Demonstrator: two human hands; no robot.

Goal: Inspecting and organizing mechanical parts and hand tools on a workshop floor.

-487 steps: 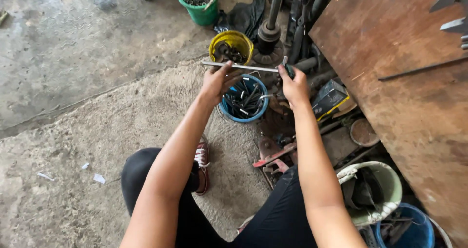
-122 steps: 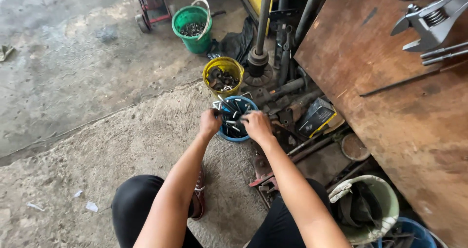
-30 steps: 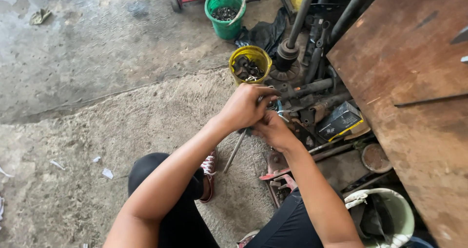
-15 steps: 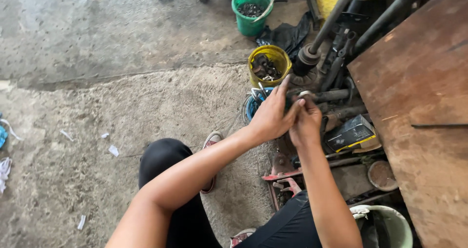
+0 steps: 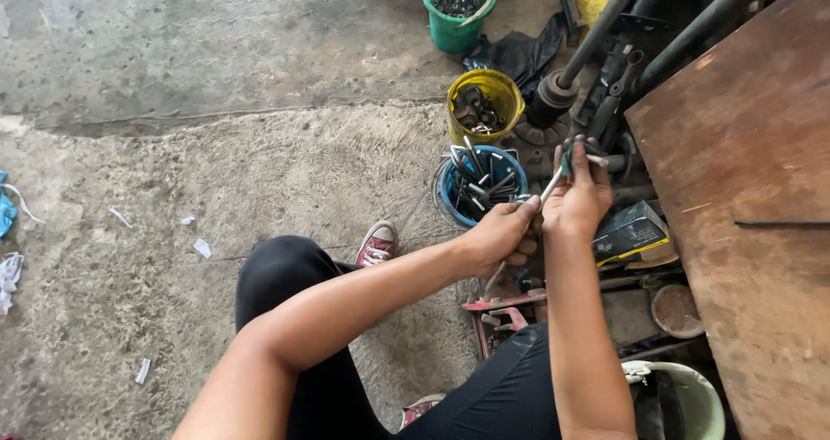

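Note:
I am crouched on a concrete floor with both hands on a long metal rod [image 5: 550,188]. My left hand [image 5: 503,234] grips its lower part. My right hand [image 5: 577,196] is closed around its upper part, where a cross piece sticks out at the top. The rod slants from lower left to upper right between the hands. Just beyond them stands a blue bucket [image 5: 451,205] with several metal tools in it.
A yellow bucket [image 5: 500,91] of metal parts and a green bucket [image 5: 453,30] stand further away. Dark pipes [image 5: 596,27] lean at the top right. A brown wooden board [image 5: 754,198] fills the right side. A pale green bucket [image 5: 702,398] is at the bottom right, a black box [image 5: 631,229] beside my right hand.
The view has swung, so the buckets sit further left. My hands have spread along the rod, the right one higher near its top. Earlier they reached into the blue bucket.

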